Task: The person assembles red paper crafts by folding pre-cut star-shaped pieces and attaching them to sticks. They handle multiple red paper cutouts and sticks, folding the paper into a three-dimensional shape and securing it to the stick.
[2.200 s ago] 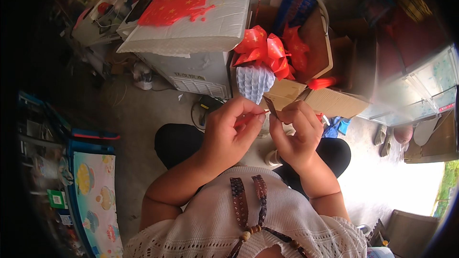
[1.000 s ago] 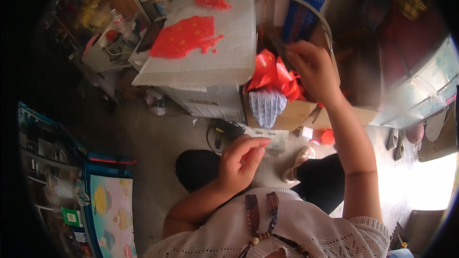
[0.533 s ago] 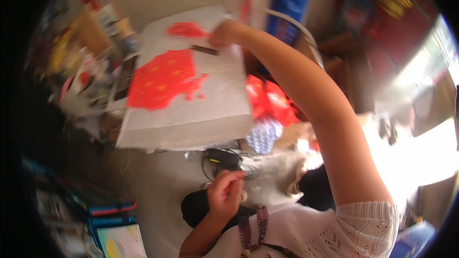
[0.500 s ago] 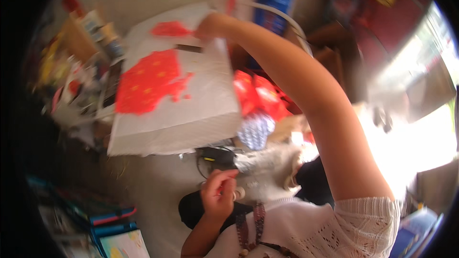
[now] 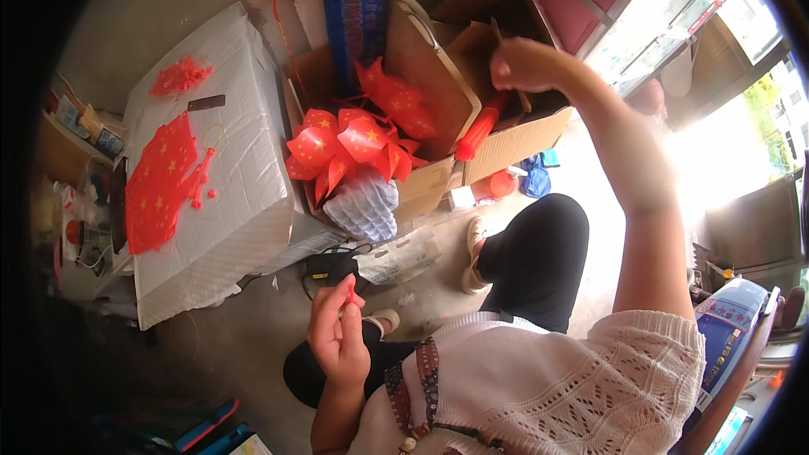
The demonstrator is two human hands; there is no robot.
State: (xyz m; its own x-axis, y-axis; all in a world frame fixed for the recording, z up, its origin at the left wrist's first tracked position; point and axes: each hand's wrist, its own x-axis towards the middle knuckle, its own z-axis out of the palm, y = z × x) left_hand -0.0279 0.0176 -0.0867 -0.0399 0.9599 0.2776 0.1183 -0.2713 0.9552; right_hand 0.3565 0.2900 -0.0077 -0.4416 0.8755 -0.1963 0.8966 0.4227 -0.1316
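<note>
Over cardboard box (image 5: 514,139) now, right hand (image 5: 516,65)

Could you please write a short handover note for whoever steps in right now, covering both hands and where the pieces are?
Left hand: near the lap, fingers pinching a small red piece.
Right hand: reaching over the open cardboard box, closed; what it holds cannot be told.
Red folded decorations are piled in the box beside it.
Flat red sheets and loose red bits lie on the white table.
Done and left: the flat sheets remain unfolded.
</note>
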